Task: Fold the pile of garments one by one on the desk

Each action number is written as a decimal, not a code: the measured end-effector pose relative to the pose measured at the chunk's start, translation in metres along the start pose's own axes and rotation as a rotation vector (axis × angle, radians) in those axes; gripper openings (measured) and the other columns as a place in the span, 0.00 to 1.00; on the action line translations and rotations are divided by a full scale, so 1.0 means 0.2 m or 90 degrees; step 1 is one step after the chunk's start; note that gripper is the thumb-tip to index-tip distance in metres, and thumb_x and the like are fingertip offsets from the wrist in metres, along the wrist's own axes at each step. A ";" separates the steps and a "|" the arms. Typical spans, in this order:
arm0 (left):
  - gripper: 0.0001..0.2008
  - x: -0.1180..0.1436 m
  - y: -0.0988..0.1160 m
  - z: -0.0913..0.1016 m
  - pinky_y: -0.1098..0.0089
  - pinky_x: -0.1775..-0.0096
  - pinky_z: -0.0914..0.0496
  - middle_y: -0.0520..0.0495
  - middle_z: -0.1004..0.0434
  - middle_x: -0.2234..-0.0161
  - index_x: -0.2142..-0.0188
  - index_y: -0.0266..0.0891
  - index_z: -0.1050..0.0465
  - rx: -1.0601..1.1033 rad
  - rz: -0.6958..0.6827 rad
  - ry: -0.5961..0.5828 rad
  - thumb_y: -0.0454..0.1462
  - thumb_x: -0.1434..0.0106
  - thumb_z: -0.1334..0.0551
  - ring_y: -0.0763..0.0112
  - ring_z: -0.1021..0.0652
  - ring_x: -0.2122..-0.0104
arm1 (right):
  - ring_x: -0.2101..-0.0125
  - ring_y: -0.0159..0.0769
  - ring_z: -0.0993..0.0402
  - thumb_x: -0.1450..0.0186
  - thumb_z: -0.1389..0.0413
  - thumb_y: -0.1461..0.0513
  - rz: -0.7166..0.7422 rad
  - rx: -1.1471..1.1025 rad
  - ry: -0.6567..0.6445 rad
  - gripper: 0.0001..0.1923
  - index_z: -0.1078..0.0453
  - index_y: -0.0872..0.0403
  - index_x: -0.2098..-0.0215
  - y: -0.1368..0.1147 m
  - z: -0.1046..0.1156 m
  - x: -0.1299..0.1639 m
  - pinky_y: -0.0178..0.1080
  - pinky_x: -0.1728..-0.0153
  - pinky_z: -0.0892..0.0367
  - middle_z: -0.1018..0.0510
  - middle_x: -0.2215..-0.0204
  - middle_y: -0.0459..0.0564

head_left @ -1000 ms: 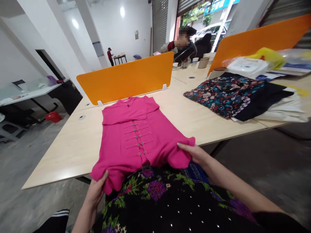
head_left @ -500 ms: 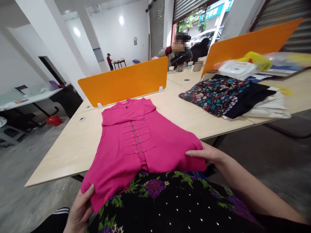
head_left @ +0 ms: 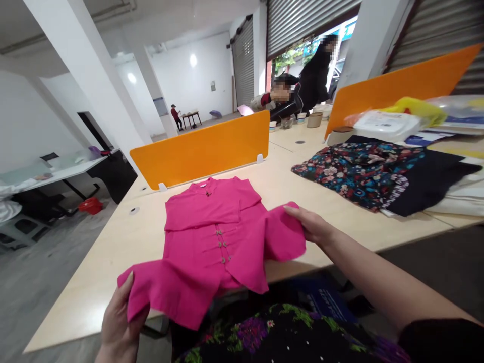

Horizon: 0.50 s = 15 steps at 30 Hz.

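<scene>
A pink shirt with a row of knotted front fastenings lies on the pale wooden table, its collar pointing away from me and its sleeves folded across the chest. My left hand pinches the lower left corner of the hem, thumb on top. At the right, my right hand grips the other hem corner, raised a little off the table. Between the hands the hem sags over the table's near edge. The fingers under the cloth are partly hidden.
An orange divider stands behind the shirt. To the right lie a floral garment and a dark garment, with a white plastic container behind. Two people are near the shutter opening; another person stands far back.
Both hands have lifted the hem corners from my lap up and forward, the right one highest. The hem is now bunched and folded near the table edge.
</scene>
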<state>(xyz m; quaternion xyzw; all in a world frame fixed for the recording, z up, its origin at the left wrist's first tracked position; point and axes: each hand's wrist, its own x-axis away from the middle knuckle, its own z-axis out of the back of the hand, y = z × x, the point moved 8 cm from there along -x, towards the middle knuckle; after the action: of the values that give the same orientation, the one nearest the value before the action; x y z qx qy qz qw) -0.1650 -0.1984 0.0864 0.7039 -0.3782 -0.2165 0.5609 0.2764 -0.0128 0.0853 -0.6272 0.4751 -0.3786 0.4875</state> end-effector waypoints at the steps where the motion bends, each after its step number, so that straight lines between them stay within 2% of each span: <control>1: 0.10 -0.11 0.07 -0.07 0.68 0.55 0.23 0.53 0.18 0.65 0.62 0.47 0.23 0.018 -0.042 -0.004 0.40 0.45 0.35 0.63 0.22 0.54 | 0.65 0.48 0.21 0.44 0.39 0.47 0.014 -0.008 -0.004 0.18 0.27 0.53 0.67 -0.05 -0.02 -0.12 0.46 0.60 0.26 0.19 0.71 0.53; 3: 0.09 -0.35 0.21 -0.24 0.72 0.56 0.25 0.54 0.19 0.64 0.61 0.46 0.25 0.056 -0.097 -0.023 0.36 0.43 0.36 0.68 0.22 0.57 | 0.64 0.46 0.21 0.41 0.42 0.47 0.034 -0.025 -0.027 0.19 0.28 0.54 0.66 -0.15 -0.06 -0.37 0.44 0.59 0.26 0.19 0.70 0.53; 5: 0.07 -0.61 0.28 -0.44 0.70 0.55 0.25 0.52 0.20 0.64 0.61 0.43 0.26 0.091 -0.093 -0.057 0.38 0.39 0.40 0.70 0.21 0.59 | 0.61 0.44 0.22 0.39 0.45 0.45 0.067 -0.040 -0.042 0.21 0.29 0.54 0.64 -0.23 -0.09 -0.64 0.44 0.57 0.27 0.19 0.67 0.54; 6: 0.10 -0.73 0.29 -0.54 0.66 0.55 0.25 0.49 0.20 0.64 0.62 0.41 0.26 0.102 -0.076 -0.081 0.41 0.35 0.44 0.68 0.21 0.59 | 0.60 0.43 0.23 0.37 0.49 0.43 0.079 -0.046 -0.053 0.23 0.29 0.54 0.63 -0.24 -0.11 -0.77 0.44 0.57 0.27 0.19 0.65 0.54; 8: 0.24 -0.95 0.24 -0.70 0.60 0.53 0.26 0.42 0.22 0.61 0.63 0.37 0.28 0.096 -0.018 -0.124 0.50 0.32 0.55 0.65 0.22 0.58 | 0.58 0.42 0.24 0.34 0.56 0.42 0.065 -0.044 -0.063 0.27 0.31 0.55 0.61 -0.17 -0.12 -1.00 0.45 0.56 0.28 0.20 0.63 0.56; 9: 0.27 -1.03 0.20 -0.73 0.58 0.52 0.28 0.38 0.23 0.59 0.62 0.36 0.29 0.055 0.003 -0.123 0.52 0.32 0.58 0.63 0.22 0.56 | 0.58 0.41 0.24 0.34 0.57 0.41 0.041 -0.032 -0.045 0.28 0.31 0.56 0.62 -0.10 -0.11 -1.09 0.46 0.56 0.28 0.21 0.62 0.56; 11: 0.27 -1.14 0.09 -0.72 0.56 0.50 0.30 0.35 0.26 0.54 0.60 0.34 0.30 -0.105 -0.011 -0.088 0.55 0.35 0.53 0.59 0.24 0.52 | 0.59 0.40 0.24 0.35 0.54 0.42 0.009 0.010 0.034 0.26 0.32 0.56 0.65 0.05 -0.04 -1.21 0.46 0.55 0.29 0.22 0.63 0.56; 13: 0.27 -1.15 0.02 -0.64 0.54 0.46 0.34 0.35 0.28 0.50 0.55 0.35 0.31 -0.325 -0.107 -0.065 0.56 0.40 0.46 0.55 0.28 0.48 | 0.60 0.39 0.24 0.39 0.45 0.45 0.015 0.042 0.108 0.22 0.32 0.55 0.66 0.18 0.04 -1.23 0.46 0.52 0.30 0.22 0.64 0.55; 15: 0.31 -1.05 -0.03 -0.59 0.51 0.43 0.38 0.35 0.31 0.46 0.50 0.36 0.33 -0.543 -0.257 -0.117 0.56 0.43 0.42 0.52 0.32 0.44 | 0.58 0.40 0.25 0.43 0.41 0.46 0.066 0.093 0.132 0.21 0.31 0.55 0.65 0.22 0.11 -1.18 0.47 0.50 0.31 0.23 0.63 0.54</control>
<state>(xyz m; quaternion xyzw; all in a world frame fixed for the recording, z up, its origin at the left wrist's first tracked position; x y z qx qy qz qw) -0.2070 0.0391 0.0875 0.4481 -0.1594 -0.5181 0.7109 0.2243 0.2170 0.0349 -0.5221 0.5259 -0.4495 0.4988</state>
